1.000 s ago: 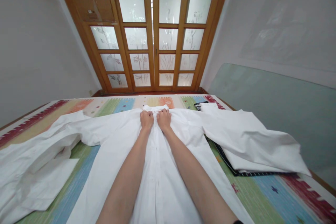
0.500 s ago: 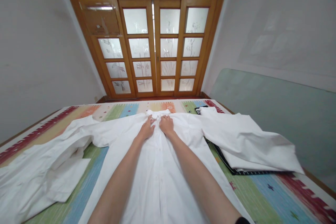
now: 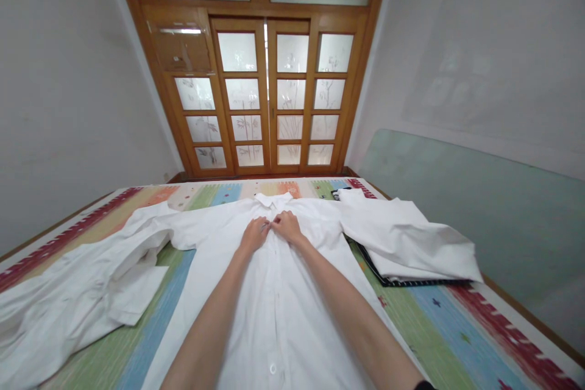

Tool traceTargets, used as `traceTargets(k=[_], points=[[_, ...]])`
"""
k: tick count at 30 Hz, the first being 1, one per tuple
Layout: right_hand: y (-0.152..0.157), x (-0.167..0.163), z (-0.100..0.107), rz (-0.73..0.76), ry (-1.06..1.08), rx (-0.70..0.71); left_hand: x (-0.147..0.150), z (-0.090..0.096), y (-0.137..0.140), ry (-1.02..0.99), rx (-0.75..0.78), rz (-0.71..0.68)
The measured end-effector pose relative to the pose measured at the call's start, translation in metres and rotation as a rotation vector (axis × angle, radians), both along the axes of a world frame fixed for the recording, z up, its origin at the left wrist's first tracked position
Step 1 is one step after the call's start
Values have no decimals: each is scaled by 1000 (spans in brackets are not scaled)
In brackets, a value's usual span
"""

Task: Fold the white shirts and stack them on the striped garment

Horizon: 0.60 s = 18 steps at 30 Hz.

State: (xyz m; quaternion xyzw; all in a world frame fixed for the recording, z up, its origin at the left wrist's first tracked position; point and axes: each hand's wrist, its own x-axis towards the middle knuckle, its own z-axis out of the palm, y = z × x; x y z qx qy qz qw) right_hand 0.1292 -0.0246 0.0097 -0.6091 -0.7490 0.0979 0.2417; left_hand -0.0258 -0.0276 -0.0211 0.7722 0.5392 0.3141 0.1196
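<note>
A white button-front shirt lies spread out with its collar at the far end and its sleeves out to the sides. My left hand pinches the front placket a little below the collar. Right beside it, my right hand grips the placket's other edge, the fingertips of both hands nearly meeting. The fingers cover whatever button is between them. Lower down, a button shows on the placket.
Striped, multicoloured bedding lies under the shirt. Another crumpled white garment is at the left. Beneath the right sleeve sits a folded dark cloth with white marks. A pale green headboard-like panel stands along the right wall; wooden glazed doors are ahead.
Both hands have moved down the placket, from the collar to just below it, and drawn closer together. The camera view has tilted up slightly.
</note>
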Motion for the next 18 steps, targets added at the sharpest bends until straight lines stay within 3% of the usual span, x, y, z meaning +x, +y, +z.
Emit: traceTargets(k=[7, 12, 15, 18], points=[[-5, -15, 2, -76, -53, -56, 1, 1, 4, -56, 49, 24], [-3, -16, 0, -96, -71, -16, 12, 11, 2, 12, 10, 180], [-1, -14, -4, -144, 31, -33, 18, 16, 0, 31, -49, 253], [2, -9, -10, -184, 185, -39, 20, 17, -2, 3, -73, 240]])
